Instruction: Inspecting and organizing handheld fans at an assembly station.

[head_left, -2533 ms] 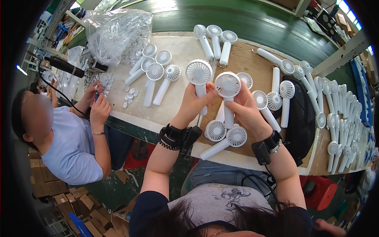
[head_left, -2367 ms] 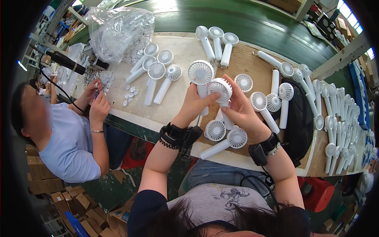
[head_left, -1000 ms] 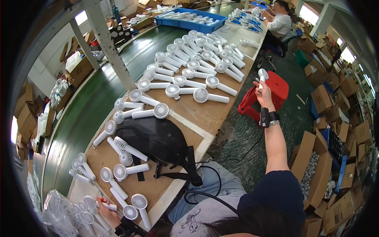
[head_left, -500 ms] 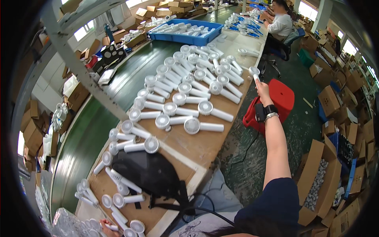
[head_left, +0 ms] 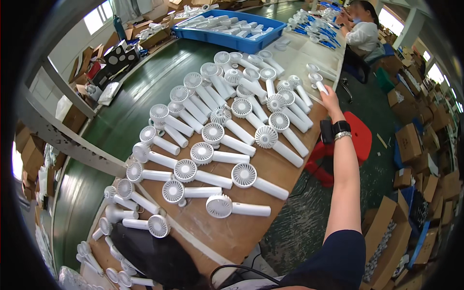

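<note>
My right hand (head_left: 331, 100) reaches out over the table's right edge, closed around the handle of a white handheld fan (head_left: 316, 79) with a round grille head. Another white fan (head_left: 316, 68) lies just beyond it on the pale tabletop. To the left, many similar white fans (head_left: 244, 175) are spread in rough rows on the brown table (head_left: 232, 241), most with heads to the left and handles to the right. A black band and a small dark box (head_left: 327, 131) sit at my right wrist. My left hand is out of view.
A blue tray (head_left: 251, 46) of white parts stands at the far end by a green conveyor (head_left: 130, 92). A black bag (head_left: 150, 256) lies near me. Right of the table are a red stool (head_left: 357, 137) and cardboard boxes (head_left: 386, 237). A co-worker (head_left: 362, 38) sits beyond.
My view has shifted forward, so the fans appear larger and lower. My right hand still grips a fan, now beside another fan at the table's edge. My left hand has left the view.
</note>
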Motion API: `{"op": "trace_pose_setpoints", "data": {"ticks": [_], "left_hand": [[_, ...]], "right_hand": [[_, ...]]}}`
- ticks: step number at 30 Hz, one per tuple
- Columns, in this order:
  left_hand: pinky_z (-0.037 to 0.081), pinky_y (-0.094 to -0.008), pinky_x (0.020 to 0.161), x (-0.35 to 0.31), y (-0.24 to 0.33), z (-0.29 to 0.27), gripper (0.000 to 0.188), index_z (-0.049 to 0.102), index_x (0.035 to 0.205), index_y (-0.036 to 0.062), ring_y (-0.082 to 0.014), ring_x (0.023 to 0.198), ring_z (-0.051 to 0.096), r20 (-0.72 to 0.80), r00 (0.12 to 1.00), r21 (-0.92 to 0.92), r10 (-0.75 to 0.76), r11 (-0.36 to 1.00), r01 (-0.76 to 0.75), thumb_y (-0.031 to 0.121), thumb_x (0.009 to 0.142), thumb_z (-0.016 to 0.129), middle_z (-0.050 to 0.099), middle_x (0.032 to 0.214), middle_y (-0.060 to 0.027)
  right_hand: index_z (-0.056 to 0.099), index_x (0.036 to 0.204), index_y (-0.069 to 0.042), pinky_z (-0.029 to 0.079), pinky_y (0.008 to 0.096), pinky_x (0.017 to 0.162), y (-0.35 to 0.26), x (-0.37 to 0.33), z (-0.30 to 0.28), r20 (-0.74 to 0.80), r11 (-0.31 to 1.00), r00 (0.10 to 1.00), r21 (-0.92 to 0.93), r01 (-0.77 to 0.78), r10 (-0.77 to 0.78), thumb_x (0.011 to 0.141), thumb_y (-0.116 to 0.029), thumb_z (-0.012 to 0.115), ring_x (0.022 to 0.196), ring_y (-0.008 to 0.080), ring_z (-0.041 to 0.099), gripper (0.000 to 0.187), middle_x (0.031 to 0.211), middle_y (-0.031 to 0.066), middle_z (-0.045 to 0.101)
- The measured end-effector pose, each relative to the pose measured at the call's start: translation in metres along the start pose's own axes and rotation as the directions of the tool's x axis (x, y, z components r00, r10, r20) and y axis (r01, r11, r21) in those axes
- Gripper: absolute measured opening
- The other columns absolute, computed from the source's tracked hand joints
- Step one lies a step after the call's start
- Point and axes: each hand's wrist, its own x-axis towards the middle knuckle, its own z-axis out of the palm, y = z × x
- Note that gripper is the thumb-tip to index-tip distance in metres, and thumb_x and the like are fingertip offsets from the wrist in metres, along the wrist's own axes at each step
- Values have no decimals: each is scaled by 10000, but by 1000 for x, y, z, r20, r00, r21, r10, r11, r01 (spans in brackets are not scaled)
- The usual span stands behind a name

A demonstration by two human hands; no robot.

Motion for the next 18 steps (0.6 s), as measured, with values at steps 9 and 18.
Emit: {"op": "trace_pose_setpoints", "data": {"ticks": [9, 18], "left_hand": [[349, -184, 492, 10, 9, -32, 209, 477, 712, 125, -51, 524, 391, -86, 996, 98, -8, 995, 16, 260, 860, 535, 430, 599, 41], [382, -180, 467, -71, 24, -22, 199, 495, 695, 162, -48, 506, 441, -86, 993, 34, -85, 996, 88, 253, 871, 483, 461, 581, 56]], "right_hand": [[380, 1242, 1, 411, 320, 820, 45, 100, 33, -244, 964, 965, 264, -29, 96, 718, -84, 532, 942, 233, 529, 553, 1057, 141, 540], [452, 1181, 7, 368, 335, 895, 24, 71, 8, -9, 978, 978, -22, 208, -208, 737, -69, 466, 1038, 242, 485, 451, 1140, 192, 503]]}}
